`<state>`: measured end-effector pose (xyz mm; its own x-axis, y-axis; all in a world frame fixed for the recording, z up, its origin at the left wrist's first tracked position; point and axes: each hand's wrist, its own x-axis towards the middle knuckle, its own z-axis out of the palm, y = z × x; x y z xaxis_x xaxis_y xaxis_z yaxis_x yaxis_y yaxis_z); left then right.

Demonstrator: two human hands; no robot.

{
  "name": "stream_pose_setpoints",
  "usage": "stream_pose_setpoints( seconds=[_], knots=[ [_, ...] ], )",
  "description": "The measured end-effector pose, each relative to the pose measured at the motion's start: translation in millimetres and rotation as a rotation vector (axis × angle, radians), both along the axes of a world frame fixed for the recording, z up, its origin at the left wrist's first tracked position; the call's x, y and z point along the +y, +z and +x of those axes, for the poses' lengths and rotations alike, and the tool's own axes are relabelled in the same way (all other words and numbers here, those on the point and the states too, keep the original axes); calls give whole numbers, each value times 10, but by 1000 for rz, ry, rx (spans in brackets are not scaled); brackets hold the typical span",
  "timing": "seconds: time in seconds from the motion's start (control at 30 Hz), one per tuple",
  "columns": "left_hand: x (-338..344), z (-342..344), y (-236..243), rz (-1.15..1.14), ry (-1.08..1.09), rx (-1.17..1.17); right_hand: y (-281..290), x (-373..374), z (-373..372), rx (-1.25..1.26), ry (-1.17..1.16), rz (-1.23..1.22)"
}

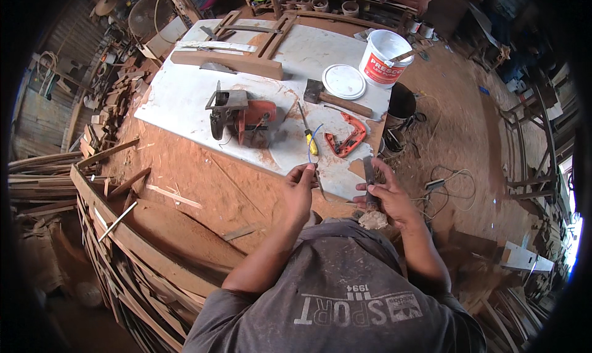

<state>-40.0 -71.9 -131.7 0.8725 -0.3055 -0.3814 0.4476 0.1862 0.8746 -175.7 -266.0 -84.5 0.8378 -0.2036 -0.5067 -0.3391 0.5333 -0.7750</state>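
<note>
Blue wire [317,129] pinched between thumb and fingers of the left hand [300,189], at the tabletop's [176,106] near edge. Right hand [393,196] grasps a dark chisel-like tool [371,189] by the near-right corner. Hands apart, open gap between. Yellow-handled screwdriver [312,143] and orange shell [350,137] just beyond; circular saw [239,115] near the front edge, bucket [385,51] along the right edge.
</note>
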Motion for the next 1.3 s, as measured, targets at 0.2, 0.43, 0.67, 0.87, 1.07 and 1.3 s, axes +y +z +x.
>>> stream_pose_setpoints(
  seconds=[0.2, 0.43, 0.67, 0.87, 1.07, 1.3],
  knots=[
    [15, 51, -433, 50, -55, 225, -10, -223, -248, -154, -28, 410],
    [-419, -152, -478, -100, -70, 342, -108, -488, -73, 352, 549, -1069],
    [-762, -151, -659, -152, 65, 303, -1083, -497, 101, -19, 562, -741],
    [-699, -178, -1231, 0, 196, 302, -2002, -797, 155, 89, 449, -755],
    [-548, -280, -1336, 726, 270, -417, -1708, -789, 522, 127, 462, -961],
    [-256, -139, -1581, 994, -41, -1094, -1870, -636, 591, -54, 434, -1260]
  ],
)
